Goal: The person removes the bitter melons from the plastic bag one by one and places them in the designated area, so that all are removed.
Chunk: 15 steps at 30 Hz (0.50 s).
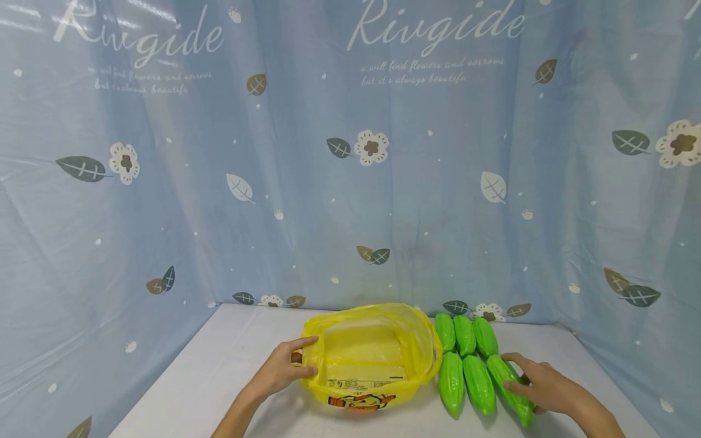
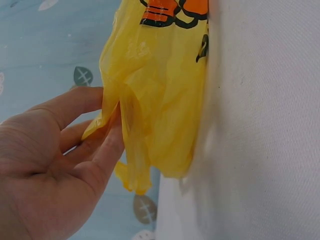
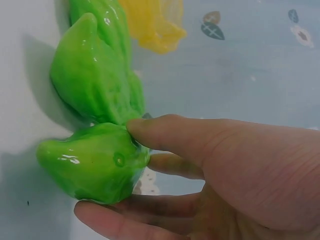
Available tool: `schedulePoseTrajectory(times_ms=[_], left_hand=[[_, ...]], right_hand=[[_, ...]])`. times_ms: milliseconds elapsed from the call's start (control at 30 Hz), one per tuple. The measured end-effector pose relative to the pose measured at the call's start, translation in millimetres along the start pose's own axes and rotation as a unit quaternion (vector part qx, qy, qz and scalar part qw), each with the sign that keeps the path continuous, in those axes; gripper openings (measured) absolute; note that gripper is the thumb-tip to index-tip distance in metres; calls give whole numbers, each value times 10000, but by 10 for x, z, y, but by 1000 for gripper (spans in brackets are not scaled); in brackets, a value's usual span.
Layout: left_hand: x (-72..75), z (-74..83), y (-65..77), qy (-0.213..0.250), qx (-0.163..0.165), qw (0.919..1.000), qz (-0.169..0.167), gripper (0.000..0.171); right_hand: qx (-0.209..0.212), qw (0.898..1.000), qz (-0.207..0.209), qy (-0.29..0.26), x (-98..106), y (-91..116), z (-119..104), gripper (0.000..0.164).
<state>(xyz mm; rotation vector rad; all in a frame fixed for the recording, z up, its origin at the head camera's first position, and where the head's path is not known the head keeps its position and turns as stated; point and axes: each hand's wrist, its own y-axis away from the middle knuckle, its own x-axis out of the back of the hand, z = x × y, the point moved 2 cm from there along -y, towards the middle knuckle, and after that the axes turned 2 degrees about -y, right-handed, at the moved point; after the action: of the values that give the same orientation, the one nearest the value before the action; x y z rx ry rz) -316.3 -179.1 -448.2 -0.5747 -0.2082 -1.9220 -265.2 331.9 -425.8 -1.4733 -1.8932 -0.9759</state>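
A yellow plastic bag (image 1: 361,347) stands with its mouth open in the middle of the table, an orange and black print on its front. My left hand (image 1: 285,365) grips the bag's left side, and the left wrist view shows fingers passing behind a yellow flap (image 2: 134,140). Right of the bag, several glossy green, ridged, tapered vegetables lie in two rows. My right hand (image 1: 542,384) holds the front-right green vegetable (image 3: 92,162), thumb on one side and fingers on the other. Its neighbour (image 3: 85,75) lies against it.
The white table (image 1: 202,377) carries everything. A blue curtain (image 1: 306,201) with leaves and flowers hangs around its back and sides. The back row of green vegetables (image 1: 464,334) sits close to the bag's right rim.
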Motion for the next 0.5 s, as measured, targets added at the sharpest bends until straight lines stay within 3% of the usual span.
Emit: schedulePoseTrajectory(times_ms=[500], left_hand=[[-6,14,10,-7,65,10000,28,68]], right_hand=[[-283,9995,143,-39,-78,-140,46,73]])
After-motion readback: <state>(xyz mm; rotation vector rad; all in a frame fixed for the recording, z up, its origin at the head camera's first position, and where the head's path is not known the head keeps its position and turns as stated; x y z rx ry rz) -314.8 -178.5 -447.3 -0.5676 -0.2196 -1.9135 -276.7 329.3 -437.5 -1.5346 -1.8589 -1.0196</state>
